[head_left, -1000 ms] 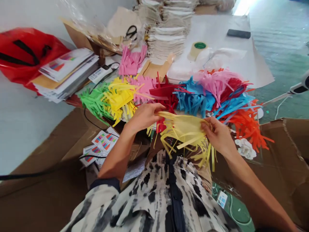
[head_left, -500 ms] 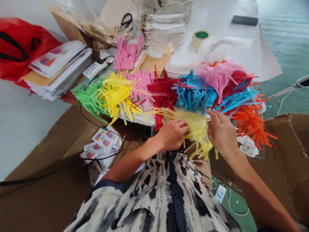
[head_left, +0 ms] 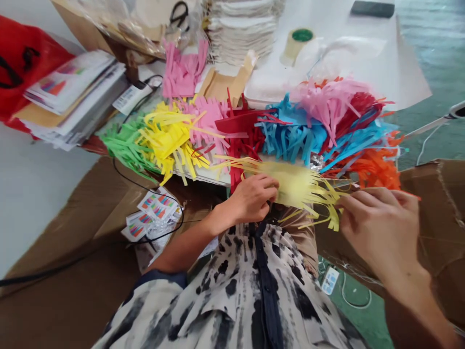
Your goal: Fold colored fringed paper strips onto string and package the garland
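Observation:
A pale yellow fringed paper piece [head_left: 294, 182], cut into strips at both ends, stretches over the table's front edge. My left hand [head_left: 254, 198] is closed on the left part of its uncut middle. At the right end my right hand [head_left: 381, 228] has its fingertips pinched together on the strip ends; the exact grip is partly hidden. Close behind the sheet lie a red fringe bundle [head_left: 241, 133] and a blue fringe bundle [head_left: 292, 138]. A bright yellow fringe bundle [head_left: 169, 135] and a green one [head_left: 127, 145] are to the left.
Pink fringe [head_left: 330, 104] and orange fringe [head_left: 378, 167] lie at the right. Behind are a tape roll [head_left: 298, 43], black-handled scissors [head_left: 178, 14], a dark phone-like object [head_left: 372, 8] and stacked pale sheets [head_left: 241, 36]. Cardboard [head_left: 436, 208] and a black cable [head_left: 145, 186] flank the body.
My right hand has moved right, from beside the sheet to its strip ends, drawing the right fringe out sideways. My left hand stays on the sheet. The view has shifted slightly.

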A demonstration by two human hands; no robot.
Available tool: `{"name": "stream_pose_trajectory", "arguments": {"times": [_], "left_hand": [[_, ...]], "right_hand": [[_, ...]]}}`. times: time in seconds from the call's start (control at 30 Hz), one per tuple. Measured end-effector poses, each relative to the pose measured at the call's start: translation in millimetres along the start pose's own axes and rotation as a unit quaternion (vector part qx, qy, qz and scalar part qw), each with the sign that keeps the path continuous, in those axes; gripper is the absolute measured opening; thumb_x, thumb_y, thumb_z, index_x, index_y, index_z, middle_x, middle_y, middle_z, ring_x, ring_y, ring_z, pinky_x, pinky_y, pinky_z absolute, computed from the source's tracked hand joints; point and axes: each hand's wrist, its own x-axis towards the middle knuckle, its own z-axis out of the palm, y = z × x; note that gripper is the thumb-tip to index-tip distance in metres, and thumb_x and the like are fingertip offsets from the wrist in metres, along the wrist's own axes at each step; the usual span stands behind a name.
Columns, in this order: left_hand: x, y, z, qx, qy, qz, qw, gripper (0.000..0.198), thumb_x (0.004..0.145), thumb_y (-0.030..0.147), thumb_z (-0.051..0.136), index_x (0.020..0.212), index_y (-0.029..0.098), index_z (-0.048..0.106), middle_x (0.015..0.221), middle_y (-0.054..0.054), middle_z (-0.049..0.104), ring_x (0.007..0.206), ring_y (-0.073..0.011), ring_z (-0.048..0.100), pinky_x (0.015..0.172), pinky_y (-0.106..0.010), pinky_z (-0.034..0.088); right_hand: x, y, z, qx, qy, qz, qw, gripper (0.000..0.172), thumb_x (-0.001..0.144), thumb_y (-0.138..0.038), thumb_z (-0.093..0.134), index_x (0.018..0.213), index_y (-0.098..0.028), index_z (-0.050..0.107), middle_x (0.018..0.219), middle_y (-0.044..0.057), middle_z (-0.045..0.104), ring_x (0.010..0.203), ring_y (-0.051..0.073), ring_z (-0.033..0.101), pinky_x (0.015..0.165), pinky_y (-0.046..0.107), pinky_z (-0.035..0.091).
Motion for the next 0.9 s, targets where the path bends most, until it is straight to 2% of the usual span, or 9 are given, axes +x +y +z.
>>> {"name": "stream_pose_trajectory", "arguments": {"times": [0.07,0.13,0.2,0.27,0.37,0.5,0.63,0.77,0.9], "left_hand": [[1.9,2.2,-0.8,0.013,0.000,0.002,1.000,0.020,0.079,0.005,0.059,0.091,0.017,0.070,0.122,-0.012,0.074,0.113,-0.0286,0.065,0.099,-0.042,0.055],[2.0,3.7,1.3,0.027,0.006,0.005,1.000,0.020,0.082,0.010,0.063,0.100,0.014,0.070,0.119,-0.013,0.074,0.113,-0.0289,0.065,0.099,-0.042,0.054],[-1.2,3.5,8.0,0.052,0.025,0.003,0.998,0.029,0.088,0.019,0.067,0.116,0.012,0.067,0.119,-0.014,0.073,0.114,-0.0299,0.065,0.099,-0.044,0.054],[-7.7,1.4,17.4,0.091,0.054,-0.005,0.994,0.039,0.093,0.024,0.067,0.130,0.012,0.063,0.125,-0.013,0.072,0.115,-0.0303,0.065,0.098,-0.045,0.054],[-19.6,-3.5,26.4,0.133,0.095,-0.017,0.986,0.034,0.100,0.018,0.060,0.133,0.016,0.065,0.129,-0.012,0.072,0.115,-0.0281,0.065,0.095,-0.043,0.053],[-27.0,-10.7,13.8,0.061,0.095,-0.043,0.993,0.017,0.104,0.026,0.060,0.110,0.018,0.074,0.112,-0.008,0.077,0.106,-0.0245,0.066,0.092,-0.039,0.052],[-20.2,-18.1,-4.2,-0.048,0.093,-0.110,0.988,0.019,0.103,0.030,0.062,0.092,0.019,0.073,0.094,-0.004,0.076,0.095,-0.0209,0.066,0.088,-0.035,0.050],[-6.8,-21.5,-4.7,-0.028,0.095,-0.187,0.977,0.023,0.103,0.036,0.062,0.087,0.020,0.069,0.085,-0.003,0.071,0.086,-0.0205,0.065,0.074,-0.033,0.045],[3.4,-20.2,1.3,0.047,0.076,-0.228,0.970,0.020,0.103,0.039,0.062,0.094,0.021,0.067,0.084,-0.004,0.068,0.082,-0.0225,0.064,0.065,-0.033,0.038]], "right_hand": [[-3.4,-23.0,13.6,-0.072,-0.039,-0.045,0.996,0.018,0.094,-0.021,0.063,0.108,-0.023,0.076,0.106,0.009,0.079,0.111,0.034,0.068,0.112,0.057,0.038],[-4.7,-38.5,36.4,-0.091,-0.085,-0.108,0.986,0.039,0.098,-0.022,0.063,0.136,-0.016,0.068,0.136,0.014,0.074,0.126,0.033,0.065,0.117,0.054,0.039],[-4.6,-40.3,58.3,-0.100,-0.092,-0.132,0.982,0.043,0.102,-0.022,0.060,0.144,-0.012,0.063,0.143,0.015,0.071,0.132,0.032,0.064,0.120,0.051,0.038],[-4.2,-31.7,70.8,-0.093,-0.085,-0.139,0.982,0.036,0.105,-0.021,0.058,0.139,-0.012,0.067,0.140,0.013,0.073,0.131,0.030,0.066,0.118,0.047,0.041],[-2.9,-16.0,68.7,-0.044,-0.089,-0.144,0.985,0.027,0.106,-0.019,0.057,0.127,-0.018,0.073,0.133,0.007,0.078,0.127,0.026,0.069,0.111,0.042,0.045],[5.0,-7.9,55.0,0.014,-0.107,-0.093,0.990,0.020,0.107,-0.024,0.056,0.108,-0.020,0.075,0.109,0.006,0.082,0.105,0.025,0.075,0.092,0.039,0.048],[17.5,-7.5,56.2,0.031,-0.123,-0.008,0.992,0.021,0.106,-0.030,0.055,0.103,-0.019,0.072,0.096,0.007,0.079,0.085,0.023,0.073,0.078,0.034,0.048],[27.0,-14.9,63.9,-0.075,-0.153,0.055,0.984,0.023,0.105,-0.033,0.053,0.099,-0.019,0.071,0.086,0.008,0.076,0.074,0.024,0.069,0.064,0.033,0.038],[30.5,-22.9,67.6,-0.179,-0.161,0.091,0.966,0.028,0.106,-0.039,0.051,0.096,-0.019,0.069,0.075,0.008,0.072,0.066,0.023,0.064,0.060,0.033,0.025]]}}
